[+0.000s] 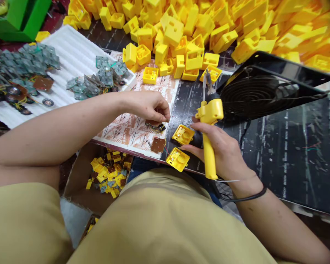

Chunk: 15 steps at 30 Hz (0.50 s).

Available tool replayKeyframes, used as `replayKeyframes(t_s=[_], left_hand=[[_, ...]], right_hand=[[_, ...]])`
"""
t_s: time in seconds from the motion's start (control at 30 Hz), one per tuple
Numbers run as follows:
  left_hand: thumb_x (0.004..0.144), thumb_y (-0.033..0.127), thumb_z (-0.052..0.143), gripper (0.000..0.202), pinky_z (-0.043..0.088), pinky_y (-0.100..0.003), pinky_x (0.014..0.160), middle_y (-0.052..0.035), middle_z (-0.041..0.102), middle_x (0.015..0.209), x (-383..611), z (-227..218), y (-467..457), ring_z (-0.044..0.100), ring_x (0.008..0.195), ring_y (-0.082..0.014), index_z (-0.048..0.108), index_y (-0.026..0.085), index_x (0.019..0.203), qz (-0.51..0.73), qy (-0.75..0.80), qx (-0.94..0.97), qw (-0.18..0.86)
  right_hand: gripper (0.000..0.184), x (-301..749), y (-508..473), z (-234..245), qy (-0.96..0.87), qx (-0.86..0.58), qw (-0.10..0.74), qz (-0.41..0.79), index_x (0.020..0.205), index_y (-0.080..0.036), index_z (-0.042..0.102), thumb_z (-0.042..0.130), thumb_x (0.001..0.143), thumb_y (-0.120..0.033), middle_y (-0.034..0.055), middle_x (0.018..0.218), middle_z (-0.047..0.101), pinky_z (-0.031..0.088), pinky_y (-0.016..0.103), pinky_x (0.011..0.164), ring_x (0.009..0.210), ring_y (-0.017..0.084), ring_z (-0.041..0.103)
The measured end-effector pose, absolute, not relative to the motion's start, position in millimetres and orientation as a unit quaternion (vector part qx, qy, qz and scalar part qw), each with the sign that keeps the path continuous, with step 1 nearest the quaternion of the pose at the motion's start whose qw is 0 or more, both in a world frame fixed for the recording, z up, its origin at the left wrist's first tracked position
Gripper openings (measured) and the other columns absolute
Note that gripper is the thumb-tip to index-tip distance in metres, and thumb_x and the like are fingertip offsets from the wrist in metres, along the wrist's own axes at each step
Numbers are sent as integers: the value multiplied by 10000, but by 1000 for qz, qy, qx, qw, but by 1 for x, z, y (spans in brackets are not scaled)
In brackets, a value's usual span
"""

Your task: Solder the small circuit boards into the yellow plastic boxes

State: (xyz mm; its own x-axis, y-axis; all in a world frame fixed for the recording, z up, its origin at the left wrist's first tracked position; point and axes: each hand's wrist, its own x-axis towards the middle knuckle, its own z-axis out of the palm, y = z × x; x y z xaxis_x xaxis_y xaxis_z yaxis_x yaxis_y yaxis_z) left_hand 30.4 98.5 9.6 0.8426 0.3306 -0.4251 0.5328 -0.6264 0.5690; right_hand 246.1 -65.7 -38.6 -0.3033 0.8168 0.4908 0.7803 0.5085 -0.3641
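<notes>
My left hand (151, 106) is closed in a pinch over the patterned sheet, with a thin red wire (170, 116) at its fingertips. Under those fingers lies a small board with dark parts (161, 127), partly hidden. My right hand (222, 146) grips a yellow soldering gun (210, 146), its metal tip pointing away from me. Between the hands, an open yellow casing (183, 134) lies beside the right fingers. Nearer my body is a second open casing (178, 159), with a brown circuit board (157, 145) to its left and a thin wire between them.
Yellow casings (173, 31) are heaped along the back. A black fan (258, 91) stands at the right. On the left, white foam (71, 40) carries piles of grey-green parts (30, 60). A cardboard box (79, 176) of yellow pieces sits below the table edge.
</notes>
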Motion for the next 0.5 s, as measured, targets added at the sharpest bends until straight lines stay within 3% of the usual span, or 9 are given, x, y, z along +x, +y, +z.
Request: replayKeyframes(t_s=[0.07,0.13,0.23,0.3,0.4,0.5], left_hand=[[858,266,521,243,480,-230,596,-2,721,677,36,8,96,639,586,-116,739,193,936,-134,246,894,350],[858,274,540,224,478,-232,610,6,696,626,40,10,94,620,559,-110,745,188,888,-128,260,892,346],[880,306,550,246,478,-250,664,-2,686,613,48,16,87,620,577,-121,760,179,867,-136,290,891,320],[900,300,538,261,477,-263,718,-26,730,720,52,18,80,656,665,-140,770,180,892,-129,302,903,276],[916,272,531,256,469,-287,796,-47,762,870,54,14,67,686,799,-168,772,198,962,-91,310,925,198],[898,287,583,225,454,-312,833,-18,744,779,52,7,56,674,787,-172,752,226,1034,-44,332,929,156]], right_hand=[[373,250,-72,-31,-795,-493,352,32,1184,-251,583,748,850,-269,35,1019,740,595,323,822,873,195,726],[283,255,-78,-23,-793,-482,371,29,1078,-243,624,752,834,-179,-2,887,743,587,274,717,704,149,703],[203,264,-85,-15,-804,-459,377,28,995,-228,647,755,832,-174,-27,733,712,542,239,585,551,116,641],[214,272,-91,-13,-813,-441,377,42,1074,-225,656,721,873,-254,-30,684,695,541,235,584,553,120,648],[484,288,-105,-15,-796,-465,388,4,1374,-244,557,588,946,-467,4,731,714,540,256,541,573,150,668],[618,307,-124,-23,-708,-587,390,-46,1451,-325,485,498,928,-653,55,929,736,475,289,444,653,199,694]])
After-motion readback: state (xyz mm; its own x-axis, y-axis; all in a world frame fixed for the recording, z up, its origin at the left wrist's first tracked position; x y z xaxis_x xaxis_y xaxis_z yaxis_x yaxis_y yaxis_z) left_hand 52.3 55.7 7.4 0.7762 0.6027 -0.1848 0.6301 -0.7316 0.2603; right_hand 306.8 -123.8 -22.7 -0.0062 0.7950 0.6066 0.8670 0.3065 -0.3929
